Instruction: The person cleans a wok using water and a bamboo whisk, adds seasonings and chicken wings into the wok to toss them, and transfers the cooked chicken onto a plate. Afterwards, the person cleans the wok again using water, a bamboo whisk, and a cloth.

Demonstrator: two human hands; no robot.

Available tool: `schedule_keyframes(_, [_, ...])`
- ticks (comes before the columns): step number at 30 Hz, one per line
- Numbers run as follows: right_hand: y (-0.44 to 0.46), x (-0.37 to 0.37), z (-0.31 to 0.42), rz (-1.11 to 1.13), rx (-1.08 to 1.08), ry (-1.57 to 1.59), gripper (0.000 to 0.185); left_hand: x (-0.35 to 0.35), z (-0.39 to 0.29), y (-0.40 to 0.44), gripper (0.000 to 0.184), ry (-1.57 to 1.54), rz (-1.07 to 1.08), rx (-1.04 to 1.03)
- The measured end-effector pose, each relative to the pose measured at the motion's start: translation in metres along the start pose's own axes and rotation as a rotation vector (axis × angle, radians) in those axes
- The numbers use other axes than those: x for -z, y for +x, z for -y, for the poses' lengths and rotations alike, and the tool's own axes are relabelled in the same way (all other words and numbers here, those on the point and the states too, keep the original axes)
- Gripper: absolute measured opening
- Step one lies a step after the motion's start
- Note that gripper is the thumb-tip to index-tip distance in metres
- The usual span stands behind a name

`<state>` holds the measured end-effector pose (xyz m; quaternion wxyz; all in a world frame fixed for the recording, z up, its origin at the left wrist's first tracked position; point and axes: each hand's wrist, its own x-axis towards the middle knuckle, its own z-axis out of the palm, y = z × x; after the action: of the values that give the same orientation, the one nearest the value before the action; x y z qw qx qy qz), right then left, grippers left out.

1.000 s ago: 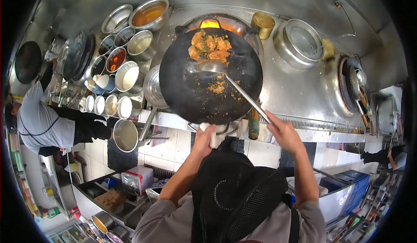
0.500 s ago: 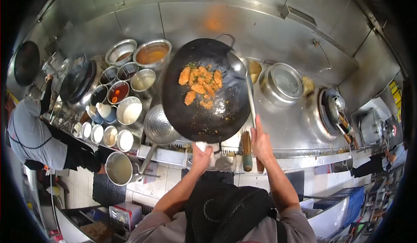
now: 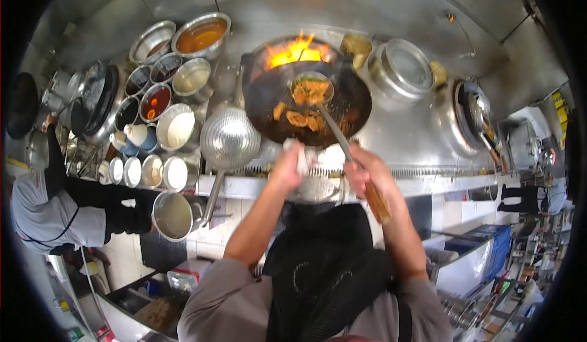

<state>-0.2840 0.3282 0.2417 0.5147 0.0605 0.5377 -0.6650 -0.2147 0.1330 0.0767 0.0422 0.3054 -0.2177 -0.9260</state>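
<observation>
A black wok (image 3: 263, 113) is tilted over the burner, with orange flames (image 3: 298, 52) rising behind its far rim. Closed round a white cloth (image 3: 302, 161), my left hand (image 3: 285, 171) is at the wok's near rim; whether a wok handle lies under the cloth is hidden. My right hand (image 3: 371, 168) grips the wooden-handled ladle (image 3: 333, 127), its bowl inside the wok. Browned pieces with green bits (image 3: 310, 90) fill the ladle bowl, and several loose browned pieces (image 3: 298, 119) lie on the wok's surface below it.
Left of the wok stand a perforated strainer (image 3: 230, 139), several sauce pots (image 3: 156, 102) and a bowl of orange-brown liquid (image 3: 202, 36). A lidded steel pot (image 3: 408, 67) stands to the right. Another person (image 3: 46, 201) works at far left; a pot of cloudy liquid (image 3: 173, 215) hangs near the counter edge.
The wok has tipped and come off the burner's middle, so flames now show behind it. The ladle has swung from the wok's right side into the food and scooped some up.
</observation>
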Motion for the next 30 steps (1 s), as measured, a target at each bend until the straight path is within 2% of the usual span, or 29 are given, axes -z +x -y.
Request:
schedule_keyframes(2, [-0.021, 0.004, 0.008, 0.026, 0.043, 0.17, 0.033, -0.044, 0.004, -0.061, 0.014, 0.081, -0.043, -0.019])
schedule_keyframes(3, [-0.029, 0.012, 0.007, 0.025, 0.06, 0.188, 0.045, -0.044, 0.01, -0.064, 0.015, 0.081, 0.051, -0.043])
schedule_keyframes(4, [-0.034, 0.014, 0.011, 0.011, 0.041, 0.193, 0.045, -0.041, 0.01, -0.048, 0.015, 0.073, 0.038, -0.024])
schedule_keyframes(7, [-0.044, 0.021, 0.01, -0.086, 0.069, -0.117, 0.044, 0.013, 0.017, 0.009, 0.013, 0.161, 0.019, -0.152])
schedule_keyframes(8, [-0.046, 0.024, 0.009, -0.081, 0.051, -0.116, 0.04, 0.01, 0.015, -0.008, 0.019, 0.226, -0.037, -0.209])
schedule_keyframes(10, [-0.046, 0.027, 0.014, -0.057, -0.044, -0.088, 0.043, 0.047, 0.026, -0.011, 0.037, 0.688, -0.162, -0.486])
schedule_keyframes(12, [-0.034, 0.029, 0.016, -0.03, -0.075, -0.068, 0.044, 0.07, 0.02, -0.012, 0.056, 0.968, -0.228, -0.659])
schedule_keyframes(13, [-0.032, 0.03, 0.016, -0.021, -0.133, -0.048, 0.044, 0.074, 0.017, -0.014, 0.061, 0.974, -0.239, -0.727])
schedule_keyframes(18, [-0.025, 0.022, 0.035, 0.139, -0.119, 0.149, 0.047, 0.067, 0.004, -0.012, 0.06, 1.067, -0.304, -0.677])
schedule_keyframes(20, [-0.004, 0.038, 0.027, 0.283, -0.079, 0.209, 0.051, 0.059, -0.002, -0.005, 0.055, 0.983, -0.217, -0.732])
schedule_keyframes(21, [0.009, 0.048, 0.019, 0.284, -0.051, 0.172, 0.057, 0.054, -0.001, -0.006, 0.055, 0.978, -0.233, -0.731])
schedule_keyframes(24, [0.024, 0.067, 0.003, 0.31, 0.0, 0.105, 0.063, 0.031, 0.011, -0.013, 0.035, 0.471, -0.139, -0.291])
schedule_keyframes(25, [0.023, 0.071, 0.005, 0.277, 0.004, 0.077, 0.068, 0.029, 0.019, -0.013, 0.024, 0.393, -0.158, -0.213])
schedule_keyframes(26, [0.025, 0.074, 0.013, 0.294, 0.001, 0.06, 0.068, 0.022, 0.019, -0.007, 0.024, 0.382, -0.165, -0.234])
schedule_keyframes(28, [0.022, 0.083, 0.015, 0.17, 0.053, -0.128, 0.067, 0.003, 0.013, -0.002, 0.019, 0.113, -0.101, -0.066])
schedule_keyframes(29, [0.014, 0.086, 0.009, 0.171, 0.025, -0.121, 0.067, -0.001, 0.008, 0.01, 0.021, 0.059, 0.015, 0.016])
schedule_keyframes(30, [0.004, 0.086, 0.011, 0.182, -0.004, -0.128, 0.068, -0.017, 0.012, 0.006, 0.024, -0.023, -0.066, 0.045])
